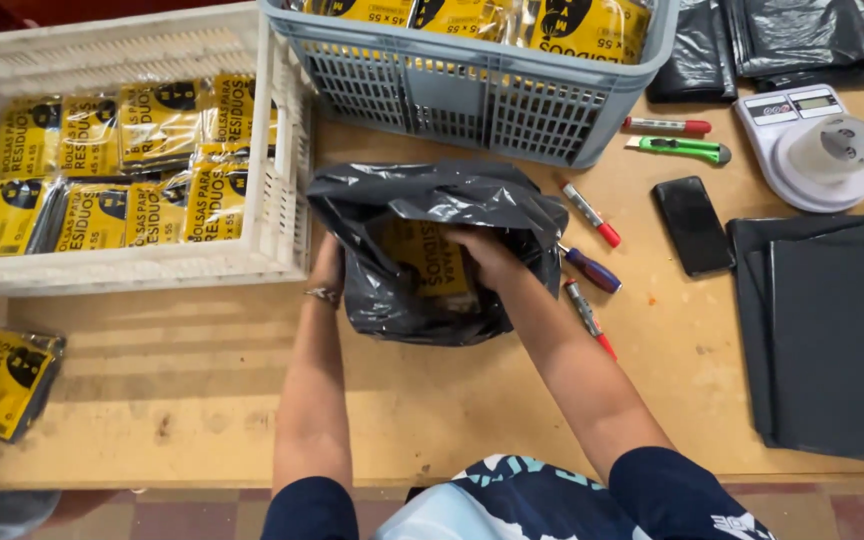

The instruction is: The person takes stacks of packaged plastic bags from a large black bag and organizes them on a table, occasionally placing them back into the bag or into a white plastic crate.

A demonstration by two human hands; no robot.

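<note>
Head view, looking straight down: the right hand (484, 250) reaches into the mouth of a crumpled black plastic bag (432, 250) at the middle of the wooden table (202, 400), its fingers curled over the top of a yellow printed packet (430, 262) inside the bag. The left hand (327, 262) is at the bag's left side, mostly hidden behind the plastic, so whether its fingers are spread or closed cannot be told; a thin bracelet (323, 294) sits on that wrist. Just right of the bag lie three marker pens (592, 268). Left of it stands a white slatted plastic crate (152, 40) with rows of the same yellow packets, and behind it a grey plastic basket (482, 95) holding more. Farther right are a black phone (693, 225), a green utility knife (679, 148), a white kitchen scale (812, 145) and a stack of flat black sheets (832, 340).
</note>
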